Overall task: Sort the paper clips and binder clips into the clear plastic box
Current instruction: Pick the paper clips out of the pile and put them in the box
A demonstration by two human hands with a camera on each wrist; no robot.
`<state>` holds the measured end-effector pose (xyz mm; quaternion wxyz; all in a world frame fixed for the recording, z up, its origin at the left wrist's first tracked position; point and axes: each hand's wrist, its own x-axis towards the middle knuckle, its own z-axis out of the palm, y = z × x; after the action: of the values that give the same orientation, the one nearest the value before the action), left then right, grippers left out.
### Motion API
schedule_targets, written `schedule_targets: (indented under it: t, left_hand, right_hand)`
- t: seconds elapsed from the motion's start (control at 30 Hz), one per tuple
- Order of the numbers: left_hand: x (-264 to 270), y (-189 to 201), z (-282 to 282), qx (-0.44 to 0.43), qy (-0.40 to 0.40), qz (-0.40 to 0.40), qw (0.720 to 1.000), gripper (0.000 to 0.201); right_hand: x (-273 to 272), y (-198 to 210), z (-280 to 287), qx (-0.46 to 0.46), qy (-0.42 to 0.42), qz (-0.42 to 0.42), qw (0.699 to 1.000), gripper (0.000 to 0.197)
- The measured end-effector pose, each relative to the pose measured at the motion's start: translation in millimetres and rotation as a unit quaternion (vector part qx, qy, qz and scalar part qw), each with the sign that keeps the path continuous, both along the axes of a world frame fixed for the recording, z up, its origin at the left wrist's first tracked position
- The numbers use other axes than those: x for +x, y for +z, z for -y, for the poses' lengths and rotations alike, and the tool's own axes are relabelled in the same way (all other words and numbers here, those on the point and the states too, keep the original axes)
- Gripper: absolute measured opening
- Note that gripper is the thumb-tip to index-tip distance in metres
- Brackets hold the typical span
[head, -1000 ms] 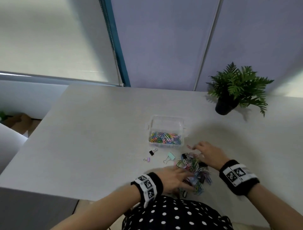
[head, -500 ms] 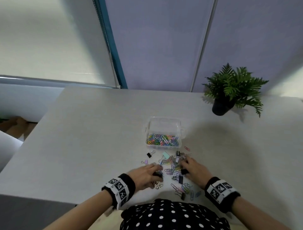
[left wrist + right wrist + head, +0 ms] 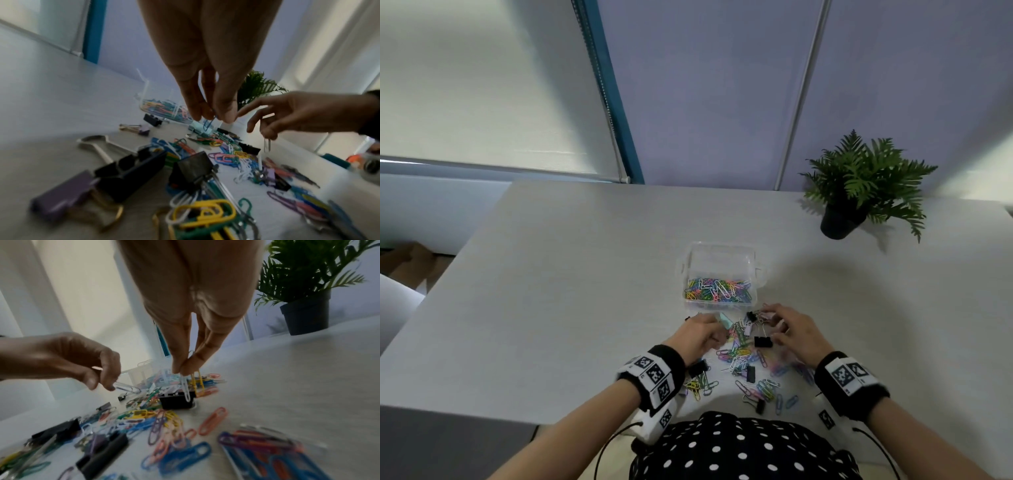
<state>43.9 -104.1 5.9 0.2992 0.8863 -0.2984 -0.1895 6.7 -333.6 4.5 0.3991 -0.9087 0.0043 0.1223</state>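
Note:
A clear plastic box stands mid-table, its near part holding coloured paper clips. Just in front of it lies a loose pile of paper clips and binder clips. My left hand hovers over the pile's far left side. In the left wrist view its fingertips pinch a blue paper clip. My right hand is over the pile's far right, and its fingertips pinch a pale paper clip that hangs down. A black binder clip lies between the hands.
A potted fern stands at the table's back right. The white table ends at a wall behind and drops off on the left. Clips lie scattered up to the near edge by my body.
Both hands have moved from the middle of the pile to its far side by the box. Each now pinches a paper clip lifted off the table.

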Motion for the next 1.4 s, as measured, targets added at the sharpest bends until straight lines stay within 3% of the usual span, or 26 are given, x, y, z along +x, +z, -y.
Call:
schedule_targets:
  t: [0.07, 0.3, 0.37, 0.47, 0.73, 0.83, 1.03, 1.2, 1.4]
  left_hand:
    - [-2.4, -3.5, 11.8, 0.021, 0.0, -0.011, 1.0, 0.022]
    - [-20.0, -24.6, 21.7, 0.189, -0.067, 0.086, 0.976, 0.03]
    - [-22.0, -24.3, 21.1, 0.187, -0.068, 0.09, 0.976, 0.027]
    - [-19.9, -15.9, 15.7, 0.136, -0.034, 0.033, 0.99, 0.016]
    - [11.0, 40.6, -2.7, 0.033, 0.003, -0.009, 0.999, 0.011]
    - [36.5, 60.8, -2.4, 0.009, 0.048, -0.018, 0.999, 0.009]
    - [79.9, 62.9, 14.3, 0.084, 0.062, -0.015, 0.994, 0.016]
    - [94.8, 37.8, 23.5, 0.165, 0.04, -0.038, 0.985, 0.023]
    - [85.3, 36.4, 15.2, 0.104, 0.041, 0.04, 0.993, 0.03]
  right_hand:
    - [-1.5, 4.1, -2.6, 0.025, -0.006, 0.002, 1.0, 0.039]
    - [8.0, 23.8, -9.5, 0.114, -0.035, 0.017, 0.993, 0.019]
    - [17.7, 29.1, -10.8, 0.123, -0.044, 0.028, 0.991, 0.018]
    - [30.3, 34.0, -16.5, 0.141, -0.046, 0.038, 0.988, 0.017]
    - [43.6, 27.6, -40.1, 0.144, -0.026, 0.003, 0.989, 0.013]
    - [50.8, 31.2, -48.1, 0.144, -0.034, 0.026, 0.989, 0.013]
    - [79.3, 35.2, -58.9, 0.12, -0.078, 0.091, 0.985, 0.012]
    - [87.3, 19.3, -60.3, 0.045, -0.058, 0.036, 0.997, 0.019]
    - [68.8, 30.9, -37.2, 0.025, -0.029, 0.086, 0.996, 0.016]
